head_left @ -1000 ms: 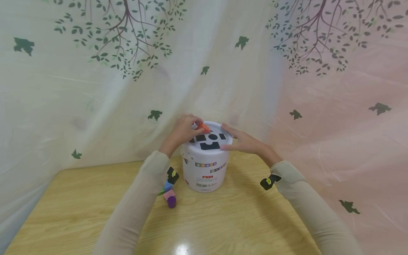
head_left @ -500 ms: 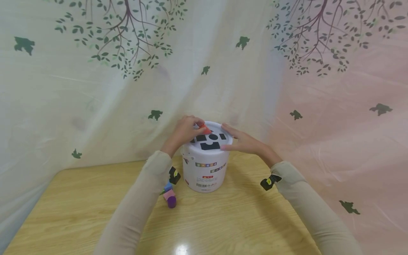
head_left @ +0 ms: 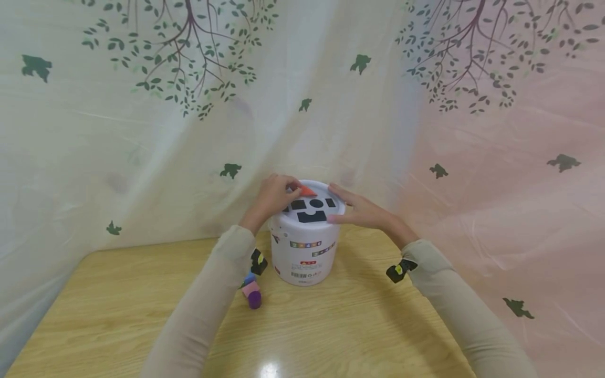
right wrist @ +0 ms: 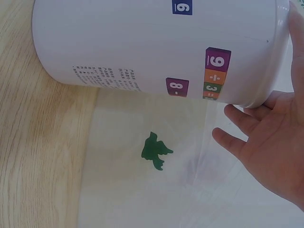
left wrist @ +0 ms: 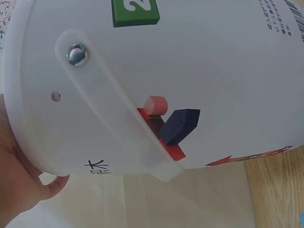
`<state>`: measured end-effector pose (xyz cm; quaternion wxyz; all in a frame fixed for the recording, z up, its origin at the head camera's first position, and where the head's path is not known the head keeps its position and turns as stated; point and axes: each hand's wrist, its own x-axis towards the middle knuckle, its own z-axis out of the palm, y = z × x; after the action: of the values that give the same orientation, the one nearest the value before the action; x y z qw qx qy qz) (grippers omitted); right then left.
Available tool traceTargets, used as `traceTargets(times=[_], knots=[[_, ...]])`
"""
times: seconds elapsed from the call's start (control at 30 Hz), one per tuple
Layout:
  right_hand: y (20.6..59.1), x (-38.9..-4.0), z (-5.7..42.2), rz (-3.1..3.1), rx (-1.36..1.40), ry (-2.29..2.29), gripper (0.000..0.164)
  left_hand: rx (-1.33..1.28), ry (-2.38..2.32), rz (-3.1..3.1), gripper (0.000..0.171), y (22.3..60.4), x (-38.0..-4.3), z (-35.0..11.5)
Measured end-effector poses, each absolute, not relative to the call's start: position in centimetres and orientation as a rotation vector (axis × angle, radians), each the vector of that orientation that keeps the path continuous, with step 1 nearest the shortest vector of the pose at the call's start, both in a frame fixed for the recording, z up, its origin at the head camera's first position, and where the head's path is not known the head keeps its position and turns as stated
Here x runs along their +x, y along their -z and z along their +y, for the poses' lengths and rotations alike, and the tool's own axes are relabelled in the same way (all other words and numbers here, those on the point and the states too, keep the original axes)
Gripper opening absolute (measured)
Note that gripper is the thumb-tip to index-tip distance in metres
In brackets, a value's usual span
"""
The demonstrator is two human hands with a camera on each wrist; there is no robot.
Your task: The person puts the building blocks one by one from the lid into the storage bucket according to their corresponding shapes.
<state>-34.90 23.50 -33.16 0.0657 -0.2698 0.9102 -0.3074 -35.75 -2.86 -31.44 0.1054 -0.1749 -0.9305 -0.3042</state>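
Note:
A white bucket (head_left: 304, 252) stands upright on the table, its lid cut with dark shaped holes (head_left: 315, 203). My left hand (head_left: 275, 197) comes over the lid's left side and pinches an orange-red triangular block (head_left: 308, 191) by its left end, low over the lid's far part. Part of the block is covered by the fingers. In the left wrist view only part of the left hand (left wrist: 19, 187) shows past the rim. My right hand (head_left: 360, 208) rests on the lid's right edge, thumb and fingers spread; the right wrist view shows its fingers (right wrist: 232, 142) extended by the rim.
Several small blocks lie left of the bucket, a purple cylinder (head_left: 254, 300) and a pink block (head_left: 251, 289) among them. A pale handle (left wrist: 114, 109) hangs on the bucket's side. Behind the wooden table (head_left: 302, 336) hangs a printed curtain (head_left: 331, 131).
The orange-red block has shifted slightly right and sits flatter and lower over the lid, more of it showing beyond the left fingertips. The right hand and bucket keep their places.

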Motion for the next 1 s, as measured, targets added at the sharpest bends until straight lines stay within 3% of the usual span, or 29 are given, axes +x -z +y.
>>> traceTargets(times=[0.5, 1.0], knots=[[33.0, -34.6, 23.4, 2.729, -0.789, 0.928, 0.103, -0.511, 0.869, -2.727, 0.026, 31.2, -35.6, -1.7], [33.2, -34.9, 23.5, 2.739, -0.803, 0.925, 0.103, -0.546, 0.824, -2.719, 0.036, 31.3, -36.4, -1.8]])
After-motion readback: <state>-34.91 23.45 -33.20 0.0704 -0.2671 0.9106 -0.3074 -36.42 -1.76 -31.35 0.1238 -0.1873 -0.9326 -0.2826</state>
